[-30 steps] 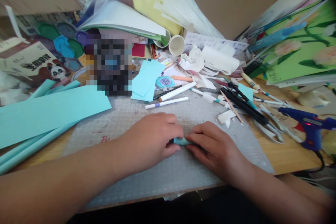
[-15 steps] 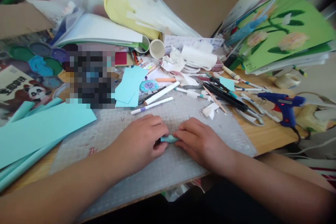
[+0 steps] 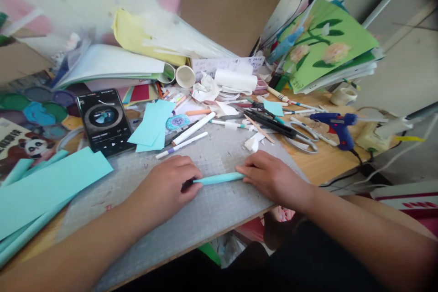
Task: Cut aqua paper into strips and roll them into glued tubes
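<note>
While the two hands were almost touching half a second ago, with only a short bit of turquoise paper showing between them, they are now being drawn apart along the thin paper roll [image 3: 219, 178], so that a much longer stretch of it is being uncovered. The roll is lying flat on the grey cutting mat [image 3: 212, 214], near the front edge of the tabletop [image 3: 328, 164]. Its left end is being pinched by the left hand [image 3: 167, 187], whose grip is closed on it with thumb and fingers curled; its right end is being pressed by the fingertips of the right hand [image 3: 270, 175], whose grip is also closed on it, more loosely. From this it is being judged that the paper is already rolled tight along its length and is now being smoothed toward the ends. Beside the left arm a flat turquoise sheet [image 3: 48, 187] is lying, a phone [image 3: 104, 121] is showing above it, and scissors [image 3: 301, 139] and a blue glue gun [image 3: 337, 125] are resting well apart to the right.
</note>
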A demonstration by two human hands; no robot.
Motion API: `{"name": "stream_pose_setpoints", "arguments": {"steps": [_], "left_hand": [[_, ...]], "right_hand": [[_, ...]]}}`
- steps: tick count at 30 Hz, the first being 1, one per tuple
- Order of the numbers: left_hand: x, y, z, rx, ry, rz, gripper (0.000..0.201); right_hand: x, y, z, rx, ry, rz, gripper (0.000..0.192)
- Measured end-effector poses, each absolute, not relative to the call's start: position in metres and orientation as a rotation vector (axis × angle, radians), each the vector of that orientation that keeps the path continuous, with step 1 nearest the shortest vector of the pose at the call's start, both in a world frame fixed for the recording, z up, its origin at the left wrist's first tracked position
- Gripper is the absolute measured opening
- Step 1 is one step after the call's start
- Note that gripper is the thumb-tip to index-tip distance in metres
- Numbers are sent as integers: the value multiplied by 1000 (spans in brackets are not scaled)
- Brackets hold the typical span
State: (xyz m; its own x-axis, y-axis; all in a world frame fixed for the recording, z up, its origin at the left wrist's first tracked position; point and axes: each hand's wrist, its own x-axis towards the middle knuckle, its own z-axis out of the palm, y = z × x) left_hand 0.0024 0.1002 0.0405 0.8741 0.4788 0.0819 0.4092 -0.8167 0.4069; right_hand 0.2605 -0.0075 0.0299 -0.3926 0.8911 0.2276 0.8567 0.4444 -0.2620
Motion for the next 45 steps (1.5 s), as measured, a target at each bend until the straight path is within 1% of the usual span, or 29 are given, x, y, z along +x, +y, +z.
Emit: {"name": "stream_pose_setpoints", "arguments": {"steps": [2,5,11,16,21,26,31,38,40,45], "left_hand": [[8,97,42,2695,667,256,15],[20,91,44,2747,653,204,22],[36,93,57,2740,661,80,28],[38,100,69,2698,625,69,34],[40,102,66,2689,653,34,47],[38,103,64,2658,678,-4,45],[38,95,66,2619,723,-11,33],[35,89,59,2490,847,84,46],[33,89,57,2440,824,124,47],[30,88,59,2280,745,174,48]], "right_hand": [[262,-5,30,-1505,-2373,209,23],[264,4,35,-1498,-2376,324,22],[273,20,58,-1470,-2318,505,25],[282,23,75,-1361,-2318,588,23],[283,23,82,-1317,-2328,586,25],[279,26,81,-1319,-2293,609,23],[262,30,86,-1298,-2234,687,15],[244,34,83,-1370,-1811,823,13],[245,34,83,-1358,-1702,895,20],[246,29,85,-1281,-1579,1001,46]]}}
